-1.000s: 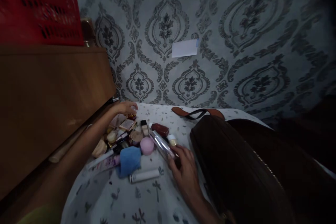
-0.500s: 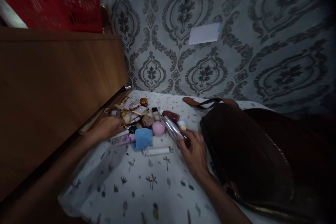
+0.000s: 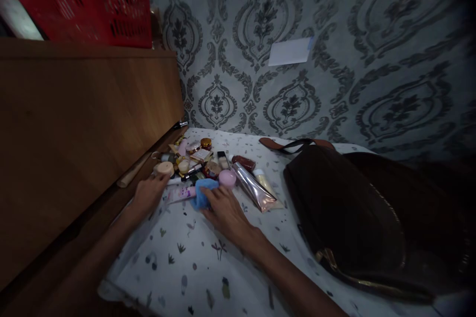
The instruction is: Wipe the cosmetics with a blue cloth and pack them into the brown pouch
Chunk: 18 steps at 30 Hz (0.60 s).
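A heap of small cosmetics lies on a white patterned sheet (image 3: 208,267). My left hand (image 3: 148,193) rests at the heap's left edge with its fingers loosely stretched toward a round beige compact (image 3: 163,168) and a pink tube (image 3: 180,194). My right hand (image 3: 226,210) lies flat on the sheet, fingertips on a blue cloth (image 3: 199,194). A pink round sponge (image 3: 226,177), a shiny metallic tube (image 3: 253,188) and a cream tube (image 3: 266,183) lie just beyond it. A white tube seen earlier is hidden under this hand.
A dark brown leather bag (image 3: 342,218) with a tan strap (image 3: 293,143) lies at the right. A wooden cabinet (image 3: 82,124) stands close at the left, with a red crate (image 3: 96,0) on top. Patterned wallpaper with a white paper (image 3: 290,51) is behind.
My right hand left the metallic tube and moved left onto the blue cloth and white tube. My left hand drew back from the far side of the heap to its near left edge.
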Available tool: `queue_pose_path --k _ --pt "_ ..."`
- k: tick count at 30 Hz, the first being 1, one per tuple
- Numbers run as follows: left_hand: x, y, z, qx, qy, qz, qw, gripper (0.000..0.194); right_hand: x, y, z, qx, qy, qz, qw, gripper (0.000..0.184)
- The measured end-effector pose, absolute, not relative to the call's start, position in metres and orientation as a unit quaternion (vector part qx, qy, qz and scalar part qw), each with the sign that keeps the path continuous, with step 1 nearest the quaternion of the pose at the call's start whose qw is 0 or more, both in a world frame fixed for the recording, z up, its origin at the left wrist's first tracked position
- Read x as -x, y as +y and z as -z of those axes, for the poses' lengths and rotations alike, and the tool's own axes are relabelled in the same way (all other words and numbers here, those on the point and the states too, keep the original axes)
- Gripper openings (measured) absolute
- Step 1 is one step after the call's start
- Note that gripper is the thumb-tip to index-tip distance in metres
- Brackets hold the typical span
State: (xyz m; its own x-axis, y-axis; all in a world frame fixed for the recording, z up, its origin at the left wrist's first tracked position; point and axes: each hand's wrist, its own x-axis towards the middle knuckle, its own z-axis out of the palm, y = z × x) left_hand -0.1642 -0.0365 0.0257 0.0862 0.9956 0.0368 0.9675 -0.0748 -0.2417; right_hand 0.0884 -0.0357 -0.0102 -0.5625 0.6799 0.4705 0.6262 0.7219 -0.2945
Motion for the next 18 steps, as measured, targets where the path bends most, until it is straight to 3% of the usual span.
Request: queue_pose_path --k 4,6,11,14,18 --pt "0.169 -0.039 -0.016 0.734 -0.670 -0.036 0.108 0.033 -0.068 -0.022 0.015 0.405 -0.878 -0.067 0.248 0.014" --pt "0.166 -0.043 -0.005 0.752 -0.648 0.016 0.119 0.029 -0.068 -0.015 0.014 0.422 -0.838 -0.125 0.321 0.013" --pt "0.152 -0.046 0.017 0.823 -0.553 0.086 0.094 0.039 -0.091 -0.004 -0.009 0.401 -0.585 -0.351 0.612 0.017" --pt "0.149 -0.043 0.017 0.808 -0.575 0.072 0.108 0.036 -0.116 -0.009 -0.025 0.347 -0.460 -0.465 0.672 0.022" --pt "0.141 -0.043 0.011 0.795 -0.585 0.102 0.120 0.035 -0.155 -0.027 -0.023 0.307 -0.355 -0.573 0.672 0.024"
